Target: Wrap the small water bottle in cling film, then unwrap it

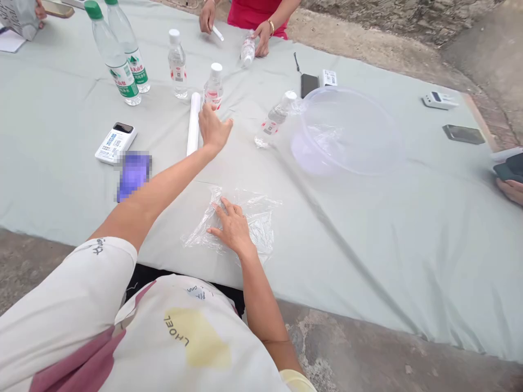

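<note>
My left hand (215, 129) is stretched out over the table at a small clear water bottle (213, 87) with a white cap. Its thumb stands apart and its fingertips overlap the bottle's lower part; whether they touch it I cannot tell. Just left of that hand lies a white roll (193, 122). Nearer my body, my right hand (235, 226) rests with spread fingers on a crumpled sheet of clear plastic film (261, 226). Another small bottle (274, 121), with film around its base and neck, leans toward a clear plastic basin (347, 169).
Two tall green-capped bottles (118, 71) and a small bottle (177, 68) stand at the back left. A white power bank (116, 142) and a blurred purple object (134, 173) lie at left. Across the table, a person's hand (263, 41) holds a bottle (248, 50). A phone (463, 134) lies right.
</note>
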Available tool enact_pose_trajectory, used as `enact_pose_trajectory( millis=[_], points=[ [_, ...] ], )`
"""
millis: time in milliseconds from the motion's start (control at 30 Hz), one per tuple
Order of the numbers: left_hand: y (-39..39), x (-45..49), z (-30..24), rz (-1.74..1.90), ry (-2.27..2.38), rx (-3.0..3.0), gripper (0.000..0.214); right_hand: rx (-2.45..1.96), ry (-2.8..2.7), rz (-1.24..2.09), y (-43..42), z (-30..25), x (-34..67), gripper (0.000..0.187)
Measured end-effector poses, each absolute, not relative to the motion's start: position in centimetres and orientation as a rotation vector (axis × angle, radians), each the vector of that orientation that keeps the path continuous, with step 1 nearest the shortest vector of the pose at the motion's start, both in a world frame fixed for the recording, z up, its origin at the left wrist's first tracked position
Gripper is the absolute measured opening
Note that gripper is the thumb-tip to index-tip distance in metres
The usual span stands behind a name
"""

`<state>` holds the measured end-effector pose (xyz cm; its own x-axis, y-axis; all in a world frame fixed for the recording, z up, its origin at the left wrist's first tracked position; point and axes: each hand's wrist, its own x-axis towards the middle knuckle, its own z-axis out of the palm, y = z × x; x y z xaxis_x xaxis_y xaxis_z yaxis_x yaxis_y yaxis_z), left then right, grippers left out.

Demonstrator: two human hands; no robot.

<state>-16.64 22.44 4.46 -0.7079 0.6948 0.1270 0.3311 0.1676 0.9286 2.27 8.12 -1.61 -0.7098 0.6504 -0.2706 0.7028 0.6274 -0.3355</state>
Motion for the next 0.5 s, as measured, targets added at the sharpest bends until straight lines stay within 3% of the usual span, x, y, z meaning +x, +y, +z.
enact_pose_trajectory(
  millis=[100, 333, 500],
  points=[
    [26.9, -22.7, 4.2, 1.48, 2.227, 0.833, 0.074, 1.153, 2.71, -0.67, 8.0, -1.5, 2.2, 0.071],
    [29.5, -24.7, 3.3, 1.32, 2.204, 0.89, 0.041, 1.165, 2.695, -0.705, 8.0, -1.0, 2.2, 0.071],
    [25.1, -22.7, 3.9, 1.384, 2.09, 1.114, 0.036, 1.174, 2.694, -0.721, 8.4, -1.3, 2.2, 0.082]
  ],
)
